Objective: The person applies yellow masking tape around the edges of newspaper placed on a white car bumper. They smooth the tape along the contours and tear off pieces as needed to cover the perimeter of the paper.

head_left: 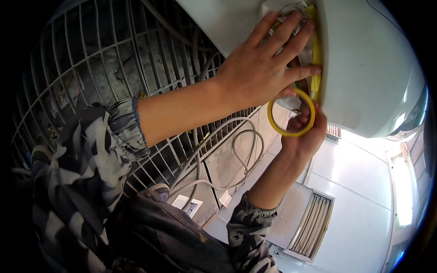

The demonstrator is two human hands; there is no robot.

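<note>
My left hand (259,63) lies with spread fingers over a masked recess at the edge of a pale, glossy curved panel (364,68), which looks like vehicle bodywork. Its fingertips reach a strip of yellow masking tape (315,54) running along that edge. White printed paper (277,6) shows beyond the fingers; most of the recess is hidden by the hand. Just below, my right hand (306,134) grips a roll of yellow masking tape (271,122), its ring facing me. My left thumb is close to the top of the roll; I cannot tell whether they touch.
Metal floor grating (104,52) spans the left side. A pale hose (214,184) loops across the grating and floor near my shoes (160,190). A printed sheet (187,205) lies there. Bright wall panels with a tube light fixture (312,223) stand at lower right.
</note>
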